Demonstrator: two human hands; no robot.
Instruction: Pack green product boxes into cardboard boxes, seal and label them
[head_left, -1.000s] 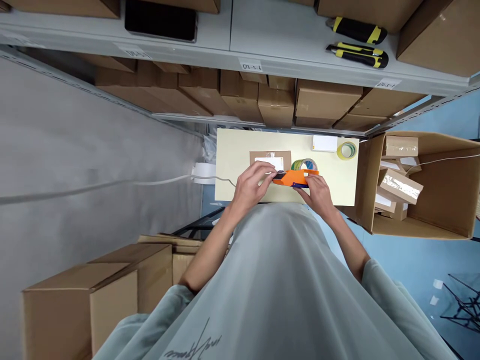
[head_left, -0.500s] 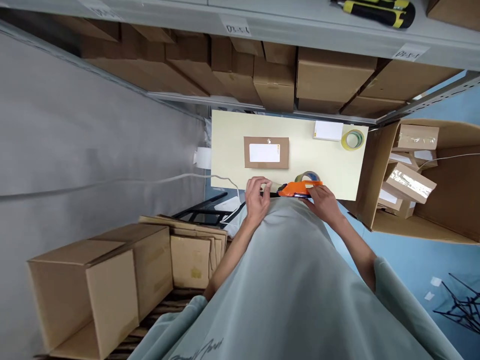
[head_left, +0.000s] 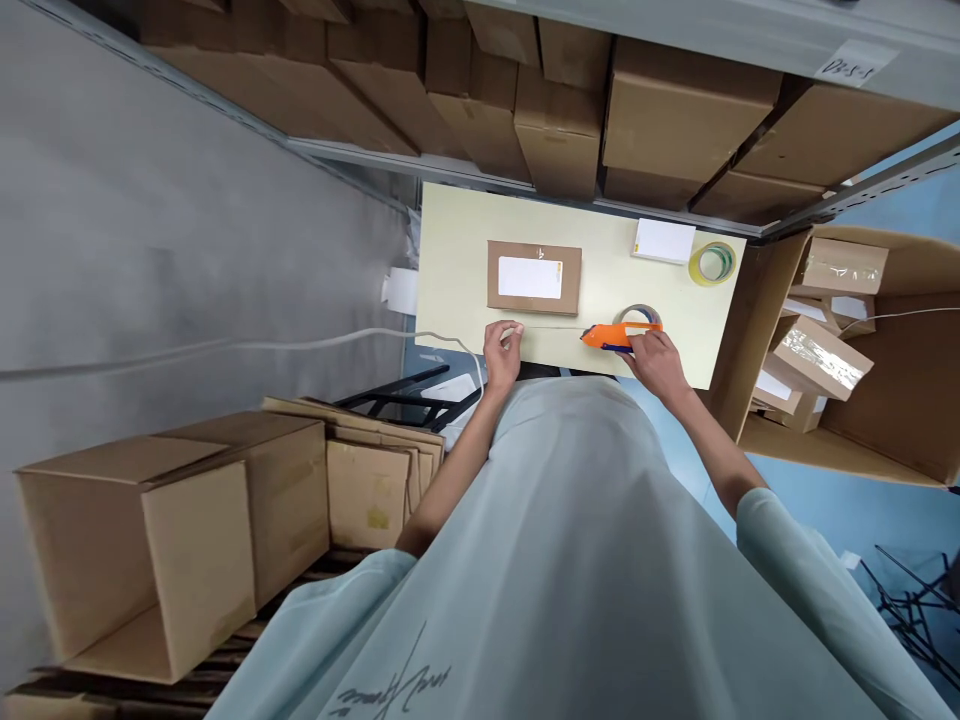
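My right hand (head_left: 658, 361) grips an orange tape dispenser (head_left: 616, 334) near the front edge of a pale yellow table (head_left: 457, 290). My left hand (head_left: 501, 352) pinches the free end of the tape, and a thin strip of tape (head_left: 551, 327) stretches between the two hands. Behind the strip lies a flat brown parcel (head_left: 534, 277) with a white label on top, apart from both hands.
A white pad (head_left: 664, 241) and a yellow tape roll (head_left: 713, 262) sit at the table's back right. An open carton (head_left: 862, 350) with small parcels stands to the right. Shelves of brown boxes (head_left: 675, 120) are behind, empty cartons (head_left: 172, 540) lower left.
My hands have drawn apart, pulling a length of tape out of the dispenser. Both hands have come off the parcel toward the table's front edge, and the view has tilted down.
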